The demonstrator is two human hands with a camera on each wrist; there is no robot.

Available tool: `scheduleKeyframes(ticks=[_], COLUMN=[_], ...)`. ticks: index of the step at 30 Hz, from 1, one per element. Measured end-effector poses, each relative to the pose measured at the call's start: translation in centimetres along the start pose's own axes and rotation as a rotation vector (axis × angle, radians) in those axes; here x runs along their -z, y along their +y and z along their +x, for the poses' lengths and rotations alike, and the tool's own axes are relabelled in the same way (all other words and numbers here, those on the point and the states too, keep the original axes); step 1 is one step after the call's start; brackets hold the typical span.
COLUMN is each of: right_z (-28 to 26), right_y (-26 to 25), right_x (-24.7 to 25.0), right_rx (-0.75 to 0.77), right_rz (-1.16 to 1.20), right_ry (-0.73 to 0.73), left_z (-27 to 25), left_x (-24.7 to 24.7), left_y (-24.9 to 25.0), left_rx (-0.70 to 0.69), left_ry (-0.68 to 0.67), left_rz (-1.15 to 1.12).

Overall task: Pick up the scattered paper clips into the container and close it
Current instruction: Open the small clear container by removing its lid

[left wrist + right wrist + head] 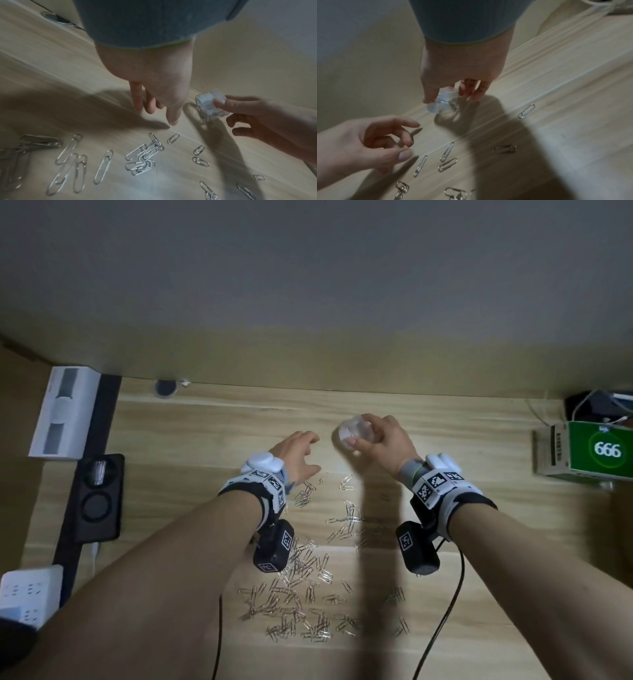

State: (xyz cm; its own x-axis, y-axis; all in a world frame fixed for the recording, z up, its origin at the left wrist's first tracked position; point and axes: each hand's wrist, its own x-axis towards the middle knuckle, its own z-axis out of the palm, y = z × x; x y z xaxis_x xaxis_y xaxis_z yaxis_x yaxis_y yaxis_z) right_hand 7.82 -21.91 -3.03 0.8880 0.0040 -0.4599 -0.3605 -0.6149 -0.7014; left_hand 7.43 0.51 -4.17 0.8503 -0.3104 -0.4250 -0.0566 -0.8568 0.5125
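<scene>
A small clear plastic container (354, 432) with a threaded neck is lifted just above the wooden desk, pinched between thumb and fingers of my right hand (383, 440). It shows again as the container (211, 106) and the container (443, 101), tilted; a clip or two seems to lie inside. My left hand (301, 455) hovers to its left with loose, spread fingers (150, 106), holding nothing. Several silver paper clips (301, 587) lie scattered across the desk nearer to me, with paper clips (142, 155) below the left palm and paper clips (447, 161) by the left thumb. No lid is visible.
A green and white box (582, 453) stands at the right edge with cables behind it. A black tray (97, 498) and white box (63, 412) sit on the left, a power strip (29, 590) at the near left. A round cable hole (165, 387) is by the back wall.
</scene>
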Motion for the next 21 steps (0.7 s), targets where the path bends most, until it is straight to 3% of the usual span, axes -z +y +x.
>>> scheduleKeyframes(ticks=[4, 11, 15, 21], right_z=[-0.5, -1.7, -2.3, -2.6], right_y=[0.8, 1.0, 1.8, 1.2], right_x=[0.4, 1.7, 2.1, 2.5], right_rx=[-0.112, -0.208, -0.199, -0.212], right_rz=[0.283, 0.544, 0.592, 0.585], right_ry=[-0.077, -0.158, -0.184, -0.203], left_z=[0.3, 0.9, 1.3, 1.3], left_x=[-0.5, -0.5, -0.2, 0.6], left_y=[0.6, 3.5, 4.4, 5.5], left_rx=[-0.058, -0.225, -0.288, -0.22], left_ry=[0.016, 0.024, 0.063, 0.032], left_rz=[-0.069, -0.099, -0.085, -0.019])
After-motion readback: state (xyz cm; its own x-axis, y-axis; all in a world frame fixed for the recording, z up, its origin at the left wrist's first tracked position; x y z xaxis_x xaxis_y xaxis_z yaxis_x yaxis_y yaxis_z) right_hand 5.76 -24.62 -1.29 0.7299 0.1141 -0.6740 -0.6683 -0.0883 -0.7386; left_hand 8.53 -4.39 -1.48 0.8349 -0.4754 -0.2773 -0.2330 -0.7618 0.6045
